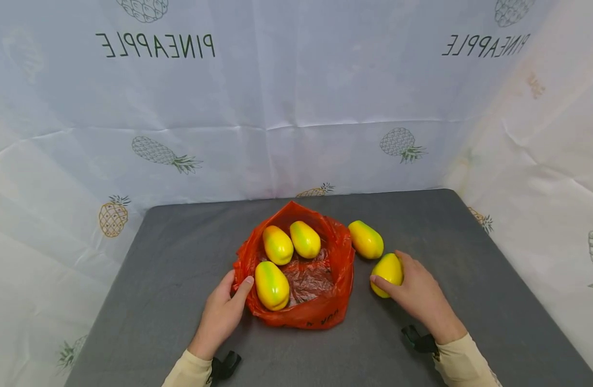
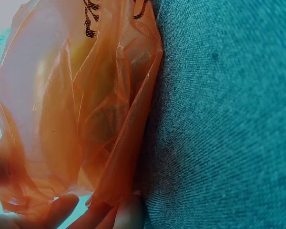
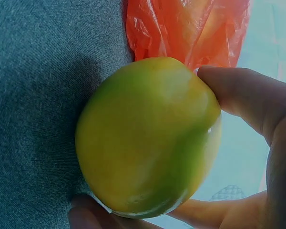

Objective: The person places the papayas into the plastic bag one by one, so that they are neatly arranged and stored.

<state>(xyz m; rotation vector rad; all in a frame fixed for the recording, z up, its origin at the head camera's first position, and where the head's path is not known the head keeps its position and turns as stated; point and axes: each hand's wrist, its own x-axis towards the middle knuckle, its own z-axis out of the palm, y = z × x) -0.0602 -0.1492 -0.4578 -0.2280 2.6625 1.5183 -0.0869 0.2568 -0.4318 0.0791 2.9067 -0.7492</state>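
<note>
Pineapple-print white cloth [image 1: 296, 91] hangs behind a grey table [image 1: 180, 247]. On it a red plastic bag [image 1: 303, 317] stands wide open, with three yellow-green fruits [image 1: 272, 287] inside. Another fruit [image 1: 366, 240] lies just outside, by its right edge. The left hand [image 1: 220, 314] pinches the bag's rim, its fingers partly hidden by the plastic. The right hand [image 1: 419, 290], parted to the fruit's width, grips a fifth fruit [image 1: 387, 273] near the bag. Folds obscure the bag's lettering.

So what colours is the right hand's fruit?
The fruit is yellow with green patches, clearest in the right wrist view.
</note>
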